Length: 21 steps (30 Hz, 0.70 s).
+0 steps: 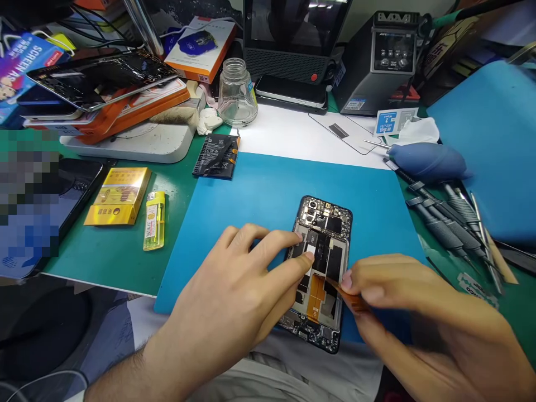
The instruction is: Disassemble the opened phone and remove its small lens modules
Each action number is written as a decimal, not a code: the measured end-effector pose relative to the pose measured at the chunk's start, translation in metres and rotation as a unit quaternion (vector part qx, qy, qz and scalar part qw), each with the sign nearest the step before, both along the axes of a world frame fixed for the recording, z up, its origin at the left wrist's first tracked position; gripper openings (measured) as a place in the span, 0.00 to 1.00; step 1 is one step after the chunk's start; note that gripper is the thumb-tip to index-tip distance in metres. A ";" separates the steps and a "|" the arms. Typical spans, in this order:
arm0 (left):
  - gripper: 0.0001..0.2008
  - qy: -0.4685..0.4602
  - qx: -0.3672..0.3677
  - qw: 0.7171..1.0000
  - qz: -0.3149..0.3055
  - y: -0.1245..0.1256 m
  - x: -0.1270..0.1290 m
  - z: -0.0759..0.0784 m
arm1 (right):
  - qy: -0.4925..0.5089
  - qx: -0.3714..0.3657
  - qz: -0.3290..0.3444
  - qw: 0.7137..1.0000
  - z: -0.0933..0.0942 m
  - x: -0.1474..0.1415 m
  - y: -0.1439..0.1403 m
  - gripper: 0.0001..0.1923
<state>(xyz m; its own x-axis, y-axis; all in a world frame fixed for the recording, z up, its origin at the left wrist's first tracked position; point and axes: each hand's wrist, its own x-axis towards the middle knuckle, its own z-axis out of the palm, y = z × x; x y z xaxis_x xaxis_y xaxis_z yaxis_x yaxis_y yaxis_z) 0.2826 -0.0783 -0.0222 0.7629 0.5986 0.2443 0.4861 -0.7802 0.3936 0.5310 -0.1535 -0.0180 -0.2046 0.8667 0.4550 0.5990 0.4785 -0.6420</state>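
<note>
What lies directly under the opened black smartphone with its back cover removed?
The opened black smartphone lies on a blue work mat, which rests on a green cutting mat. The left hand and right hand cover the mat beside the phone's lower half.

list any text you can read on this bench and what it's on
"SOREN", then letters cut off: on the blue packet at far left.
Too small or blurred to read: gold cigarette pack, yellow lighter, loose battery, orange-edged box, soldering station, small blue card, and the opened phone under the left hand and right hand.
</note>
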 end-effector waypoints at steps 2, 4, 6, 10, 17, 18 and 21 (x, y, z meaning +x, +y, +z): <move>0.15 0.002 0.002 1.000 0.001 0.000 0.001 0.000 | 0.006 -0.041 -0.038 0.998 -0.005 0.000 -0.003 0.24; 0.15 0.003 0.006 1.000 0.003 0.001 0.002 0.000 | -0.018 -0.067 -0.083 0.994 -0.008 0.000 -0.004 0.34; 0.14 0.000 0.010 1.000 0.003 0.001 0.002 0.001 | -0.044 -0.068 -0.099 0.992 -0.009 -0.002 -0.005 0.37; 0.14 -0.001 0.013 1.000 0.002 0.001 0.001 0.001 | -0.070 -0.061 -0.107 0.990 -0.008 -0.009 -0.004 0.33; 0.15 -0.004 0.014 1.000 0.004 0.000 0.002 0.000 | -0.070 -0.044 -0.122 0.989 -0.007 -0.017 -0.008 0.23; 0.15 -0.005 0.014 1.000 0.004 0.000 0.002 0.000 | -0.074 -0.034 -0.118 0.990 -0.007 -0.018 -0.009 0.21; 0.15 -0.006 0.021 1.000 0.008 0.001 0.002 0.000 | -0.051 -0.025 -0.118 0.991 -0.009 -0.020 -0.012 0.18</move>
